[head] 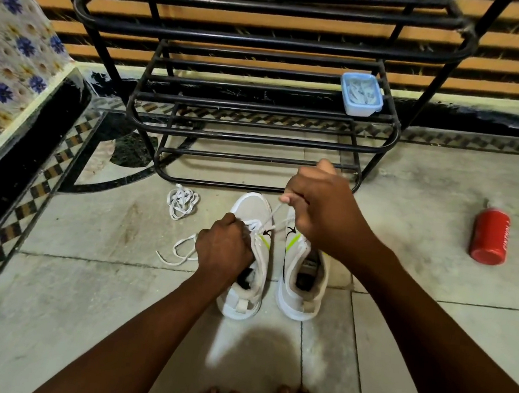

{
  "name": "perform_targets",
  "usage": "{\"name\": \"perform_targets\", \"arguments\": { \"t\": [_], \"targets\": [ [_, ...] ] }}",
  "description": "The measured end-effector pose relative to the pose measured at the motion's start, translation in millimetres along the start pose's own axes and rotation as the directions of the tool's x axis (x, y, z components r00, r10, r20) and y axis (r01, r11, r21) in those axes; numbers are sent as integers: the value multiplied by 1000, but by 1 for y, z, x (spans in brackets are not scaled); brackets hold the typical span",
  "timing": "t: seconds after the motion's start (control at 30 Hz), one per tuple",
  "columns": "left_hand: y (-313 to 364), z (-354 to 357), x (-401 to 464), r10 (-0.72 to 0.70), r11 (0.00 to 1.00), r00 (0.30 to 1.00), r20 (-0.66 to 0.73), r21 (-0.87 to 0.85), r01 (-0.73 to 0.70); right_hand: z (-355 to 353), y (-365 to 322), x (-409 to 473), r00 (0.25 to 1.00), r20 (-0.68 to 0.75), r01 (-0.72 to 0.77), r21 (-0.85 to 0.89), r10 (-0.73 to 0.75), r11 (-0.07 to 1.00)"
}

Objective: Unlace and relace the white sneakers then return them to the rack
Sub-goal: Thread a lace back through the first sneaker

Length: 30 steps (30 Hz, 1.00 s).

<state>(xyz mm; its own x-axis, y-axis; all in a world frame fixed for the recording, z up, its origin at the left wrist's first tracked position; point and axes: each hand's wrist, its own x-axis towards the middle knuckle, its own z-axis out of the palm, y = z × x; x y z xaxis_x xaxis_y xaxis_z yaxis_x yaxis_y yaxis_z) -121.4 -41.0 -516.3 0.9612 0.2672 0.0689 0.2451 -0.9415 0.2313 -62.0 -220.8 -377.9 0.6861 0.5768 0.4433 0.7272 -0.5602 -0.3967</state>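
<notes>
Pinching a lace (277, 212) end, the right hand (320, 208) draws it up from the left sneaker (252, 208), which the left hand (222, 251) grips at the eyelets. Relacing looks barely begun (the right sneaker (301, 295) seems bare; 1 loose lace (182, 200) lies by the rack (257, 139)). Its lidded blue tub (361, 94) holds something pale.

We see two white sneakers (277, 261) side by side on the floor before the black rack (259, 123), one partly laced, a loose white lace (182, 202) coiled nearby.
</notes>
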Motion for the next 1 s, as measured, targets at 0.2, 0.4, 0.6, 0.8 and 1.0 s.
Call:
{"name": "perform_targets", "arguments": {
  "t": [0.2,0.4,0.6,0.8,1.0],
  "targets": [
    [-2,0,2,-12,996,999,40,-89,15,-14,-10,-16,997,27,-64,-122,68,990],
    [-18,-13,14,-117,840,973,198,-503,203,-17,0,-18,987,-54,-152,17,152,988],
    [1,-51,18,37,564,986,164,-818,115,-15,3,-12,981,-105,-128,286,164,950],
    [39,-112,29,267,245,947,177,-963,111,-20,15,-12,947,-235,-157,252,218,955],
    [24,-109,41,-58,104,965,256,-960,261,1,48,-41,898,-29,-372,481,439,794]
  ]
}}
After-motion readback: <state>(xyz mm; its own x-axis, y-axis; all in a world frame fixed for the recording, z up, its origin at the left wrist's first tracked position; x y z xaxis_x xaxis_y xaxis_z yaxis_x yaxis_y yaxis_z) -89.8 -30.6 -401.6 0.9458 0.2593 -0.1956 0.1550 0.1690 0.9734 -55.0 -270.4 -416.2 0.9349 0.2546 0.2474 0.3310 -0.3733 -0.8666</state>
